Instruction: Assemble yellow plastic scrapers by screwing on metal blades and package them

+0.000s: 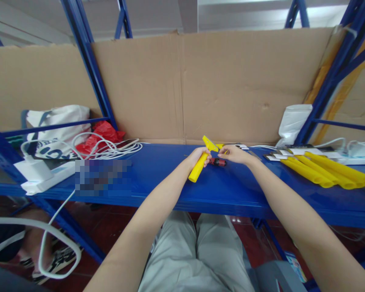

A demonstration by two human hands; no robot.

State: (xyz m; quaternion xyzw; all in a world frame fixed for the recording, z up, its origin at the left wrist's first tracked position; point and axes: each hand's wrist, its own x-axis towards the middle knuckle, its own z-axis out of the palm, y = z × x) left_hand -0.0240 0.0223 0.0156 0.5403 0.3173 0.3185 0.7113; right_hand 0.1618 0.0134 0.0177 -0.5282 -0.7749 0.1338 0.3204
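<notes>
Light trousers (167,259) fill the lower centre, between the two bare forearms. A blue bench (158,178) spans the view in front of the knees.

The yellow tool (195,172) is over the middle of the bench. Its round handle slopes toward the camera; its flat head points away. The left hand (201,155) encloses the upper handle just below the head, fingers wrapped and closed on it. The right hand (233,154) is just beside the head on the right, fingers bent. Whether its fingertips pinch a small part cannot be told. A red-and-black item (218,162) lies on the bench under the gap between the hands.

On the right of the bench, several yellow handles (319,178) lie side by side, open ends toward the camera. A white pouch (294,121) stands behind them, against the blue frame (314,93). On the left are a power strip (53,180) with a white plug (33,170), looped white cable (118,150), a red bag (101,134) and a white tote (63,117). Cardboard (231,85) backs the bench. At lower left, another person's shoe (59,261) is on the floor.
</notes>
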